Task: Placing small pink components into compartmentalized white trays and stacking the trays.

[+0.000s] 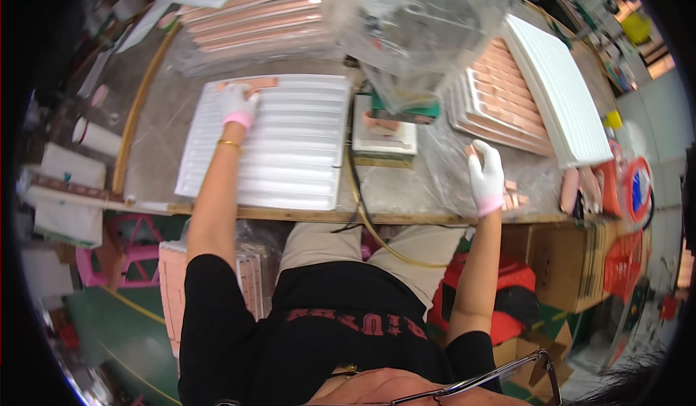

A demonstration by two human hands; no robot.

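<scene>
My left hand (239,106), in a white glove with a pink cuff, is over the far left corner of a white ribbed tray (297,141). Its fingers are closed at a small flat copper-coloured piece (262,83) lying along the tray's far edge; they partly hide it. To the right, my right hand (487,180), gloved the same way, pinches a small copper-coloured piece (470,151) between thumb and fingers above the table. Between the hands stands a plastic-draped machine (413,58) with a green lower part. Under it, copper-coloured material rests on a pale block (384,141).
Trays of copper-coloured pieces (504,94) are stacked at right, with a white ribbed tray (558,90) leaning beside them. Another filled stack (254,18) stands at the back left. Loose pieces (513,197) lie near my right wrist. A hose (357,188) crosses the table's front edge.
</scene>
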